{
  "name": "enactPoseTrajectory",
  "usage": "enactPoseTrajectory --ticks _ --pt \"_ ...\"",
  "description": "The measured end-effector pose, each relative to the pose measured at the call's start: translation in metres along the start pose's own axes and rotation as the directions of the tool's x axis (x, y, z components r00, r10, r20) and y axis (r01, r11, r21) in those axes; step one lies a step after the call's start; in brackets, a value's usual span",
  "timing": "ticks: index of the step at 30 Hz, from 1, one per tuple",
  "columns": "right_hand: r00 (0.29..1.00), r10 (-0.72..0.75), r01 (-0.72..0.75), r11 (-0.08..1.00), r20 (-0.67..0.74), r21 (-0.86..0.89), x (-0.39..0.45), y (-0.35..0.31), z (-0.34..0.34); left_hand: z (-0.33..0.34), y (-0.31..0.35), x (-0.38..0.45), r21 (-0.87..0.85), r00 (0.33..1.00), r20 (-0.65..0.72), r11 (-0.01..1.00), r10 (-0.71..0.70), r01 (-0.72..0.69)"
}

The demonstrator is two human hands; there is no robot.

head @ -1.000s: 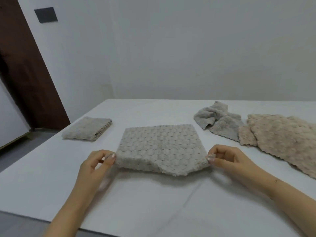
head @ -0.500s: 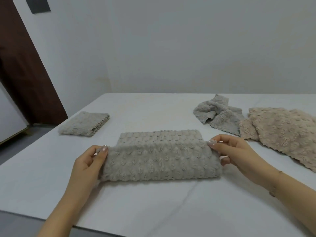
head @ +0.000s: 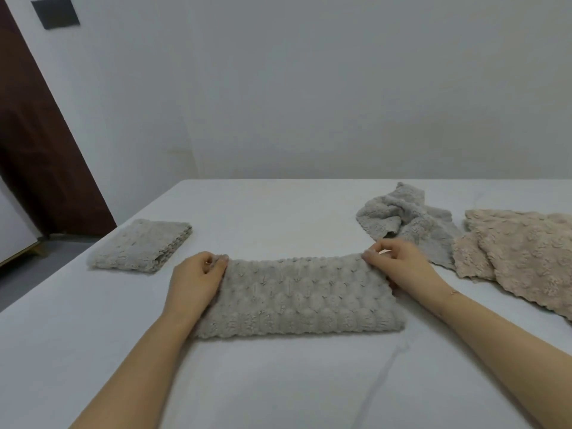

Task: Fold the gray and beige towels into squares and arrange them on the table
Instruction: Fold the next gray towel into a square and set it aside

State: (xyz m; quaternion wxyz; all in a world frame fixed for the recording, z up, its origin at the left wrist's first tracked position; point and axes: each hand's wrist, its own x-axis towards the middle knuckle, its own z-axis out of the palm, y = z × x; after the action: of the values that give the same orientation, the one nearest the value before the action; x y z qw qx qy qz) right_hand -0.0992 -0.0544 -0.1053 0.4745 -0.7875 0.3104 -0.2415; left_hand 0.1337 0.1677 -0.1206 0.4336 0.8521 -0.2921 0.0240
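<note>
Both hands, left hand [head: 198, 275] and right hand [head: 399, 261], pinch the far corners of the gray towel [head: 297, 298] at mid-table [head: 278, 382], apparently aligning its halved edges, with a folded towel [head: 140, 244] lying left of it.

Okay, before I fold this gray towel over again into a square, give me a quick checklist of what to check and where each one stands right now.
1. Both far corners held: left hand and right hand each pinch a far corner of the half-folded gray towel. Ok.
2. Far edges lined up: lower layer hidden under the top. Cannot tell.
3. Fold lies flat: near edge rests flat on the table. Ok.
4. Shape is square: it is a long rectangle. Not ok.
5. Room to fold sideways: folded gray towel and crumpled gray towel lie apart from it. Ok.
6. Beige towels folded: lying unfolded. Not ok.
</note>
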Motion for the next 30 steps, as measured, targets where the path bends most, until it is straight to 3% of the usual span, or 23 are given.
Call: enactPoseTrajectory --ticks 8,26,30 --pt "0.994 -0.059 0.058 0.998 -0.089 -0.019 0.011 0.018 0.006 0.002 -0.011 0.003 0.102 0.992 -0.038 0.988 0.121 -0.117" --pt "0.955 -0.245 0.172 0.919 -0.17 -0.355 0.016 0.025 0.014 0.006 -0.013 0.006 0.196 0.989 -0.082 0.975 0.121 -0.103" --pt "0.979 -0.129 0.087 0.965 -0.158 -0.249 0.016 0.018 0.006 -0.003 -0.005 0.003 0.182 0.98 -0.135 0.976 0.145 -0.12"
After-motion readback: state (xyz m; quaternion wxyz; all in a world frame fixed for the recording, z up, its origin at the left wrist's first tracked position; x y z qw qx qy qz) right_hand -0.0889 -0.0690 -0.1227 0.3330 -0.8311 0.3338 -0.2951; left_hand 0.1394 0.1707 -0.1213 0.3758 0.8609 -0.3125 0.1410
